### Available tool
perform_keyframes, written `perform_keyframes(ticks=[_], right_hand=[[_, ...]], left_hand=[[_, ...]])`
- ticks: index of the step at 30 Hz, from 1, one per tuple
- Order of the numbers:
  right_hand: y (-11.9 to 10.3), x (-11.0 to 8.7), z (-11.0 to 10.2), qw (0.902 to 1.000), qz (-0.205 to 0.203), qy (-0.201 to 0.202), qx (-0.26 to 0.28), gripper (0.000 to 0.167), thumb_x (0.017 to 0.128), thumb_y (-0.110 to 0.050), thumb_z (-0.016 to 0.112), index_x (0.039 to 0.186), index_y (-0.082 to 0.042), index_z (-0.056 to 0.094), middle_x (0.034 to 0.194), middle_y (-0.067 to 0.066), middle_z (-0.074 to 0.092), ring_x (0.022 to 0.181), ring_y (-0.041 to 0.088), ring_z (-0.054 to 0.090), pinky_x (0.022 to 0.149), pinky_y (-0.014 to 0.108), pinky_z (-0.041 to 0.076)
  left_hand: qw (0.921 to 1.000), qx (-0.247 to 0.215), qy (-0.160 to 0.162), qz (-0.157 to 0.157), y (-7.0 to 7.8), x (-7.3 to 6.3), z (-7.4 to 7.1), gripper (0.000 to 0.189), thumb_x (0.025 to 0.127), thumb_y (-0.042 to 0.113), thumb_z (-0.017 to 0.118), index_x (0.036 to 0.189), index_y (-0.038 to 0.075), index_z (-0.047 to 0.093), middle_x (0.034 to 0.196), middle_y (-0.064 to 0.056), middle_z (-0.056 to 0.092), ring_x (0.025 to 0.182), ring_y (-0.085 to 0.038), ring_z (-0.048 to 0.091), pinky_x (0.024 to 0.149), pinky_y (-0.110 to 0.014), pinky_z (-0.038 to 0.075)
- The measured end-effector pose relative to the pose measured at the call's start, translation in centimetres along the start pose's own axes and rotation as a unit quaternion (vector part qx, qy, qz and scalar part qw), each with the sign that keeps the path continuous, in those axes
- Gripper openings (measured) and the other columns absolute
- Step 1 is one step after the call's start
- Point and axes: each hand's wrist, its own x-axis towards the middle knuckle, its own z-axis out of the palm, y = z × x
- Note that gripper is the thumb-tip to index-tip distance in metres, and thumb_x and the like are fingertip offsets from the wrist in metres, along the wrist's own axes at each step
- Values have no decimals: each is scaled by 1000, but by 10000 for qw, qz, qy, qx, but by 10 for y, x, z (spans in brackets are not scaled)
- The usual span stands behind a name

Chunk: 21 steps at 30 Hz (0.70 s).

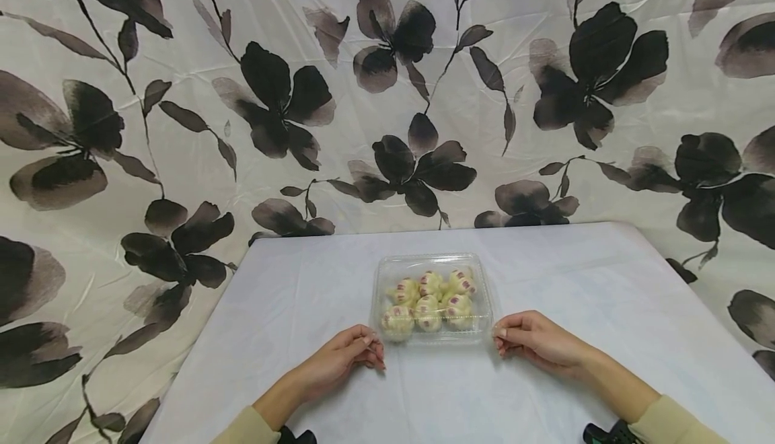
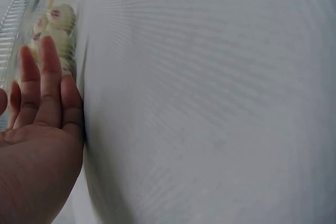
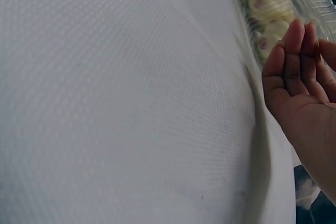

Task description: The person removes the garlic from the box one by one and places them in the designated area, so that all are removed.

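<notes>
A clear plastic clamshell box (image 1: 433, 262) with its lid down sits on the white-covered table. Inside are several pale yellow, rounded pieces (image 1: 428, 313) with purple markings, like small buns or pastries. By the box's front left corner is my left hand (image 1: 345, 356), its fingers loosely bent. In the left wrist view this hand (image 2: 44, 114) has its palm showing and nothing in it. My right hand (image 1: 541, 341) is at the front right corner, fingertips right at the rim. The right wrist view shows that hand (image 3: 302, 82) with relaxed fingers beside the box (image 3: 302, 3).
White cloth covers the table (image 1: 424, 397), whose back edge meets a hanging curtain (image 1: 484, 128) printed with dark flowers. Small black objects (image 1: 297, 436) show near both sleeves at the bottom edge of the head view.
</notes>
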Motion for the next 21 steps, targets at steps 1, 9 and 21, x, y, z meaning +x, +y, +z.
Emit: perform_keyframes(ticks=[1,9,21], right_hand=[[-1,0,0,10000,9,-10,-20,32,106,-10,55,115,20,59,98,7,67,91,14,65,86,32,58],[-3,0,0,9999,62,-84,43,28,106,-9,55,114,17,61,97,6,67,90,15,65,85,32,58],[-5,1,-2,9989,286,-140,343,24,106,-7,54,113,13,64,97,4,68,88,13,64,84,30,57]], left_hand=[[10000,-3,-2,5,0,1,0,34,112,27,43,124,-3,51,119,-19,62,109,-28,67,99,-37,50],[9999,-158,20,50,-1,2,0,41,112,22,44,132,-12,49,122,-17,64,109,-20,68,96,-32,50],[9974,-246,664,157,-2,3,13,34,111,15,45,127,-14,52,104,-4,70,101,-16,70,88,-29,50]])
